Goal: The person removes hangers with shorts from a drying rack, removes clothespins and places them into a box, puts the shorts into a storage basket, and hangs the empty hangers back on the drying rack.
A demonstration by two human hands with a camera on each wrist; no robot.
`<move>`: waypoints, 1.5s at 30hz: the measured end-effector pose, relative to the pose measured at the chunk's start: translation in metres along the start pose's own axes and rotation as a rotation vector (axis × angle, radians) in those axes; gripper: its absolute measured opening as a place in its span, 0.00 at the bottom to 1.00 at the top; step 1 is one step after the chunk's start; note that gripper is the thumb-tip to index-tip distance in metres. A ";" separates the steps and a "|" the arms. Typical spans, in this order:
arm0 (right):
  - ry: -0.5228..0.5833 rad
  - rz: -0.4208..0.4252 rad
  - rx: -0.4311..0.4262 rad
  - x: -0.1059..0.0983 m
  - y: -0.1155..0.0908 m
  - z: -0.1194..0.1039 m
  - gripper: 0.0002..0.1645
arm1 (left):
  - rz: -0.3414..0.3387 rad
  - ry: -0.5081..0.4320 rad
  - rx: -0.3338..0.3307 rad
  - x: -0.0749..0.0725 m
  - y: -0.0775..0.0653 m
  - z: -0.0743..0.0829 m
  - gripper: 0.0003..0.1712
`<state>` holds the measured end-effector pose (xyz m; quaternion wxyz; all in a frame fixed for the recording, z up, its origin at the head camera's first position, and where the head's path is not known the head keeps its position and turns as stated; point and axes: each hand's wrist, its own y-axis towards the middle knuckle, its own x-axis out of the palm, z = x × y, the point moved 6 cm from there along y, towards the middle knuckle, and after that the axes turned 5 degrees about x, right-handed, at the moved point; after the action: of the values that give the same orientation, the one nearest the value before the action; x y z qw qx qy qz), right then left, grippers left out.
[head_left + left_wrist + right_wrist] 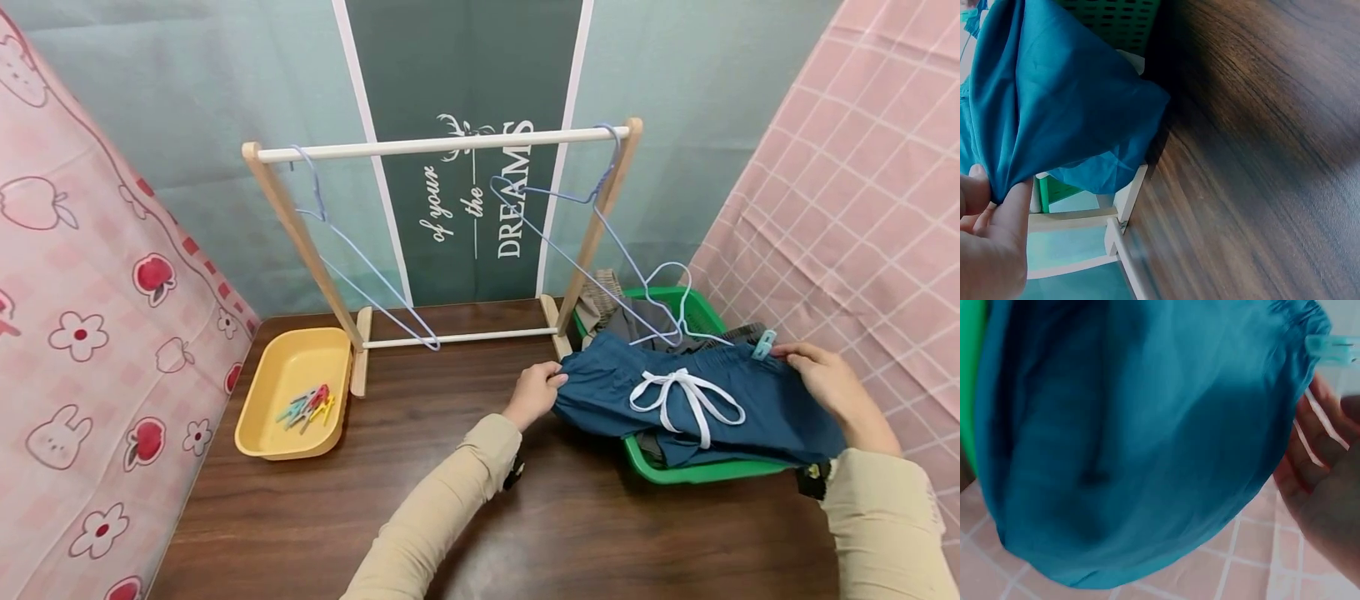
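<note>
A pair of dark blue shorts (720, 396) with a white drawstring bow (682, 396) spreads over the green basket (675, 475). My left hand (534, 393) pinches the left corner of the shorts between thumb and fingers; the cloth bunches there in the left wrist view. At the other end of the waistband sits a light teal clothespin (763, 344). Beside it, my right hand (832, 387) touches the cloth's edge, and the right wrist view shows its fingers loosely extended behind that edge. A light blue wire hanger (681, 300) lies against the waistband, its lower part partly hidden.
A wooden rack (450, 145) stands at the back with blue hangers (375, 271) on its bar. To the left, a yellow tray (288, 450) holds several coloured clothespins (307, 407). Grey and brown clothes (637, 325) lie in the basket. A pink checked cloth borders the right side.
</note>
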<state>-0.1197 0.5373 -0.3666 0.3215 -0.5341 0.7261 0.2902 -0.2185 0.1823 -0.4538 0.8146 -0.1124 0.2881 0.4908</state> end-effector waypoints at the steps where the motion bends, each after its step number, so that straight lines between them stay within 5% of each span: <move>1: -0.039 -0.005 -0.009 0.000 0.000 0.001 0.16 | -0.002 0.000 0.000 0.000 0.000 -0.001 0.14; 3: -0.111 -0.006 -0.024 0.002 0.001 0.001 0.13 | -0.007 -0.008 0.003 -0.001 0.001 -0.001 0.14; 7: -0.191 0.009 -0.019 0.005 0.002 -0.002 0.22 | -0.009 -0.038 0.011 -0.002 0.001 -0.002 0.15; 16: -0.159 0.162 -0.070 -0.006 -0.002 -0.017 0.16 | 0.094 -0.136 -0.006 -0.009 0.005 -0.007 0.12; 24: -0.218 0.181 -0.086 -0.019 -0.005 -0.020 0.18 | 0.100 -0.206 -0.012 -0.010 0.007 -0.010 0.17; 28: -0.235 0.212 -0.023 -0.029 -0.009 -0.013 0.21 | 0.103 -0.231 -0.009 -0.013 0.006 -0.008 0.18; 39: -0.256 0.379 0.313 -0.040 -0.020 -0.013 0.31 | 0.089 -0.234 -0.012 -0.018 0.005 0.001 0.15; 45: -0.206 0.636 0.337 -0.050 -0.025 -0.027 0.22 | 0.064 -0.263 0.014 -0.020 0.007 0.010 0.16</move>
<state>-0.0889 0.5391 -0.3128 0.3702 -0.1893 0.8571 0.3041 -0.2279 0.1756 -0.4337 0.8299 -0.0321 0.1859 0.5251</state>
